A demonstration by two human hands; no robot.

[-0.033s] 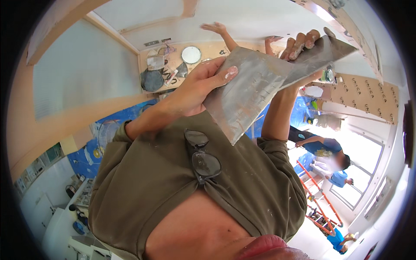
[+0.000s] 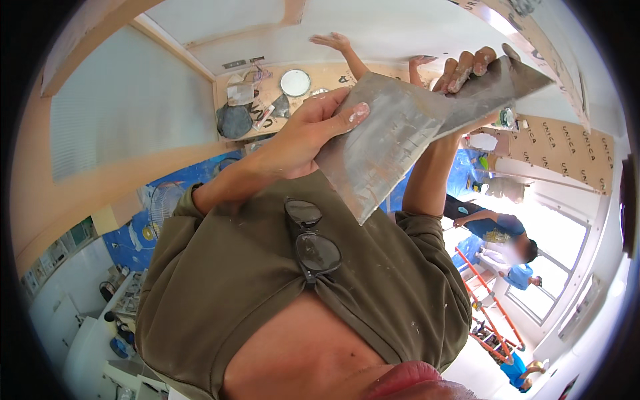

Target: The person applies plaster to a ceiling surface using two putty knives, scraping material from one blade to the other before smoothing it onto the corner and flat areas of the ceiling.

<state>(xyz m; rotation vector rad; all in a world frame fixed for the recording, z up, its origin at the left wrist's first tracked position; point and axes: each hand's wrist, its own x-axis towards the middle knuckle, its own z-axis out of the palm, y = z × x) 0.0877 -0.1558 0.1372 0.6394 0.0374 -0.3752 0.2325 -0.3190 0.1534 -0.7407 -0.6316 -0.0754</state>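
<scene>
My left hand (image 2: 313,130) grips a flat grey metal plate (image 2: 383,137), thumb lying on its face and fingers behind. It looks like a plastering blade, with whitish smears; any handle is hidden. My right hand (image 2: 472,70) is curled around a second grey metal plate (image 2: 497,90), fingers over its far edge, with whitish dust on them. The two plates meet or overlap in front of my chest; I cannot tell whether they are joined. Dark-framed glasses (image 2: 312,240) hang from my olive shirt (image 2: 233,267).
Beyond the plates, an outstretched hand (image 2: 331,41) and another hand (image 2: 420,61) show; their owner is hidden. A board-topped surface (image 2: 320,72) carries a round white-topped container (image 2: 295,83) and a dark bag (image 2: 234,121). On the right are a co-worker (image 2: 497,227) and an orange ladder (image 2: 490,300).
</scene>
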